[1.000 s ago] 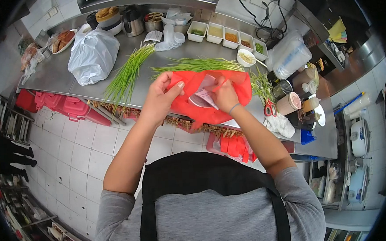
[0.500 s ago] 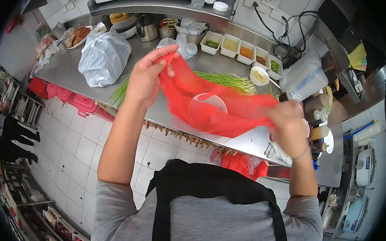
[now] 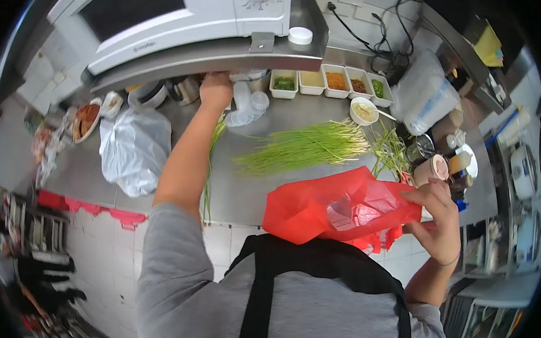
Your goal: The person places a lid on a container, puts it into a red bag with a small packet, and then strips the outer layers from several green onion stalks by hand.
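Observation:
My right hand (image 3: 435, 211) grips the edge of a red plastic bag (image 3: 341, 205) at the counter's front edge. Something pale shows through the bag. My left hand (image 3: 215, 90) reaches under the shelf at the back, beside a metal pot (image 3: 184, 90); its fingers are hidden behind the shelf edge. Long green stalks (image 3: 309, 147) lie on the steel counter just behind the bag. Close to the left hand's right side are clear plastic lids (image 3: 249, 108).
A white microwave (image 3: 212, 17) stands on the shelf above. White tubs of chopped food (image 3: 334, 81) line the back. A stuffed white bag (image 3: 136, 149) sits at left; bottles (image 3: 459, 162) stand at right. Two people (image 3: 28, 264) are at far left.
My left hand has let go of the red bag and moved to the back of the counter. The bag, still in my right hand, is lower and nearer my body. The view has shifted.

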Demonstrator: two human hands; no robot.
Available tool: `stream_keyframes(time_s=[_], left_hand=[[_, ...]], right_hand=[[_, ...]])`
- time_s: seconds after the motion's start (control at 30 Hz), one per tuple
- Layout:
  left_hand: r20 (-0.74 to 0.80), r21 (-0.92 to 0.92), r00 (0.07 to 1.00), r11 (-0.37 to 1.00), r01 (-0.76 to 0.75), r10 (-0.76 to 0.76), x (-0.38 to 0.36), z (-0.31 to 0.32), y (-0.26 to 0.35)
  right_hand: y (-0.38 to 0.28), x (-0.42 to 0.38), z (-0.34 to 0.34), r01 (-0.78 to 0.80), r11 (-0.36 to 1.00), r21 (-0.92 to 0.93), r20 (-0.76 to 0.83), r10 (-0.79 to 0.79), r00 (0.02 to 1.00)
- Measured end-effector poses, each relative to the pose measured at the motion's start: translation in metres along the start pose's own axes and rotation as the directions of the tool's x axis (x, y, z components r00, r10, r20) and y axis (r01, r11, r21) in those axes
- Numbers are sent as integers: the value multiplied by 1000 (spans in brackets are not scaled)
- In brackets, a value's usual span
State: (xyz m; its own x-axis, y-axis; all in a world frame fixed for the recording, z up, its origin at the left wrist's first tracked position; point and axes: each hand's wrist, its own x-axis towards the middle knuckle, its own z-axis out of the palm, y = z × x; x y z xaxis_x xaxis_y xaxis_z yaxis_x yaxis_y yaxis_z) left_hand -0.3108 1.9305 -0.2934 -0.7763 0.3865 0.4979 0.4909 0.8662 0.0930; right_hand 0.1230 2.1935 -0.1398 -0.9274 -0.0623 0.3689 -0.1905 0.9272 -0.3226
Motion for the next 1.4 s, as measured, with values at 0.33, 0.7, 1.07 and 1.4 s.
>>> stream_keyframes(time_s=[0.33, 0.7, 1.07, 1.4], left_hand=[[-224, 127, 960, 982, -141, 167, 35, 17, -41], [-261, 135, 935, 968, -212, 241, 57, 65, -65], [-432, 3, 861, 955, -297, 269, 52, 75, -77], [-702, -590, 687, 387, -709, 188, -106, -119, 77]], right_hand=[[-43, -35, 10, -305, 946, 108, -73, 313, 947], [-74, 23, 14, 44, 992, 119, -112, -31, 993], [-90, 47, 32, 101, 979, 175, -96, -85, 992], [-97, 62, 70, 3, 978, 208, -293, 59, 954]])
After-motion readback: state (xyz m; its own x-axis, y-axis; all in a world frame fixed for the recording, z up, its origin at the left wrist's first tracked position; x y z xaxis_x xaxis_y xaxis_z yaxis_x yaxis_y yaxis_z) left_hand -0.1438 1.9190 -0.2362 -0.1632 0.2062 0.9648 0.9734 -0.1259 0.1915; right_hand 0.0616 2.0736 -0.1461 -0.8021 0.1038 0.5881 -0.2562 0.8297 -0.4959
